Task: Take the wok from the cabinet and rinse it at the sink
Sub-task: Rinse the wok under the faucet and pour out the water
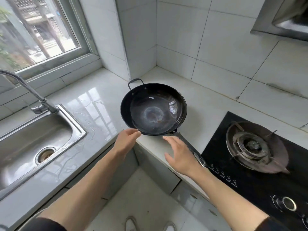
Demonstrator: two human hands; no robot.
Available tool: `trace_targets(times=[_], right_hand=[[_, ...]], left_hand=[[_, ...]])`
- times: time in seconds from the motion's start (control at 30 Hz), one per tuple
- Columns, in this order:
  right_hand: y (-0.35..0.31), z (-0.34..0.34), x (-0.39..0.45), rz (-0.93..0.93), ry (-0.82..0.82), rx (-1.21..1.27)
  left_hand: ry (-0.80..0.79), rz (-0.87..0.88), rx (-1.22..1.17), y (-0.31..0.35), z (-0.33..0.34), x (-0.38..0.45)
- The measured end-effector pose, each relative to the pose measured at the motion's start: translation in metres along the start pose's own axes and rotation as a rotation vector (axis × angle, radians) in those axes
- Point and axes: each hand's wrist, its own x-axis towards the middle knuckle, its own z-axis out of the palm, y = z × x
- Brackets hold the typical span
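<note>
Reaching with both hands, I have one wok [153,109] before me on the table [93,97], set in the inner corner where the two runs of worktop meet. Its near rim sits at the table edge, and its long handle [188,145] juts past that edge toward me and to the right, ending just beside the black hob [246,189]. The long axis runs from the small loop handle [135,82], pointing at the tiled wall corner, down to that long handle.

My left hand [127,140] touches the wok's near rim from below, fingers loosely curled; whether they grip the rim I cannot tell. My right hand [180,155] is released, fingers [170,140] straight and spread above the long handle, not closed on it.

One sink [78,124] lies well to the left, with one tap [33,90] arching over it, and bare wet table between sink and wok. One burner [251,145] shows on the hob, right of the wok. Behind the wok, table stretches open to the walls. Two shoes [131,224] stand on the floor below.
</note>
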Motion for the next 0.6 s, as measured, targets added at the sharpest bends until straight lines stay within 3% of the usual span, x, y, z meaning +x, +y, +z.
trace_targets(times=[0.23, 0.6], right_hand=[[0.005, -0.029, 0.018, -0.038, 0.144, -0.035], [0.016, -0.032, 0.051, 0.157, 0.198, -0.151]], left_hand=[[0.107, 0.18, 0.315, 0.043, -0.022, 0.005], [0.042, 0.393, 0.495, 0.086, -0.051, 0.101]])
